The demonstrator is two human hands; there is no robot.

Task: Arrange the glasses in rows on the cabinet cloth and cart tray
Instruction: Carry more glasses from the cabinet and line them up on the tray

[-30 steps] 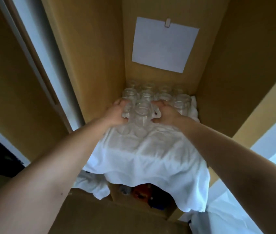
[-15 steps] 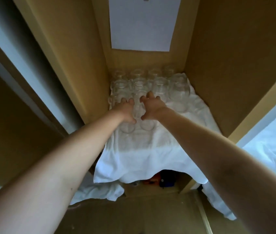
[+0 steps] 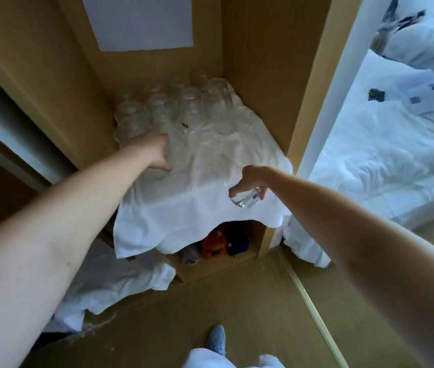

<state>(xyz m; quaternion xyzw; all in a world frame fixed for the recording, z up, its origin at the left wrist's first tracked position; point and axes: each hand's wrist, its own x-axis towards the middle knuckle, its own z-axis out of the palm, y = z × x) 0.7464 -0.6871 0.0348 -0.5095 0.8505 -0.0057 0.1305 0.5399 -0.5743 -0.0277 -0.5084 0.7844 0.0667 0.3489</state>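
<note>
Lighting: daylight from the right, blowing out the bed (image 3: 385, 155) to near white. The cabinet (image 3: 258, 75) interior is dim and warm, the cloth (image 3: 210, 187) grey in its folds, with deep shadow under its front edge. Quality: soft overall, glasses (image 3: 184, 107) hazy and merging, one glint on the glass (image 3: 245, 201) in the right hand (image 3: 250, 181); wide-angle distortion, forearms swollen and cabinet lines splayed toward the edges.
</note>
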